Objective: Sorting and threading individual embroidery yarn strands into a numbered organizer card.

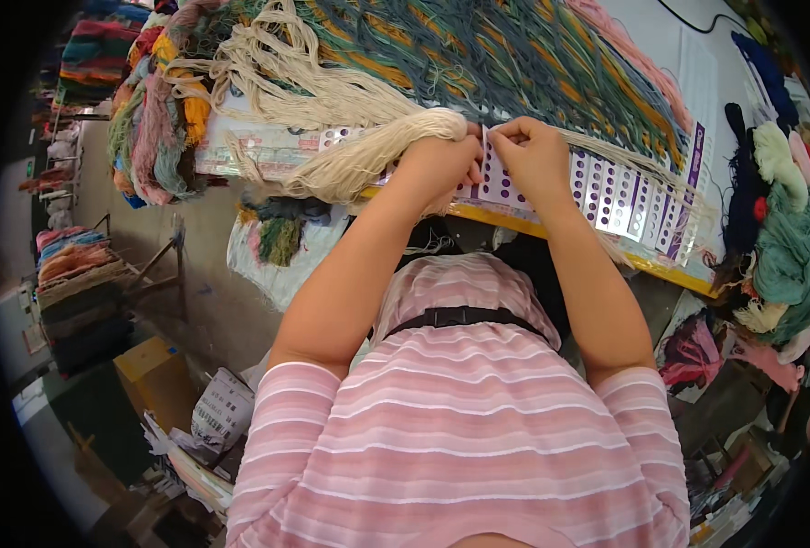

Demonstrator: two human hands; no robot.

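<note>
My left hand [437, 169] is closed at the rounded end of a cream yarn skein [359, 160], which trails away to the left along the table's near edge. Beside it, my right hand [537, 160] pinches with thumb and forefinger close to the left fingertips; what lies in that pinch is too small to make out. Under and between both hands is a row of white cards [606, 196] with purple printing and lines of round holes. Thin cream strands [624, 155] run across the cards to the right of my right hand.
Blue-green and mustard yarn [478, 55] covers the table's far part, with loose cream yarn [281, 68] at left. Multicoloured skeins [158, 128] hang at the left end; green and dark ones [788, 247] hang at right. A yellow strip [670, 272] edges the table. A cardboard box [158, 374] stands lower left.
</note>
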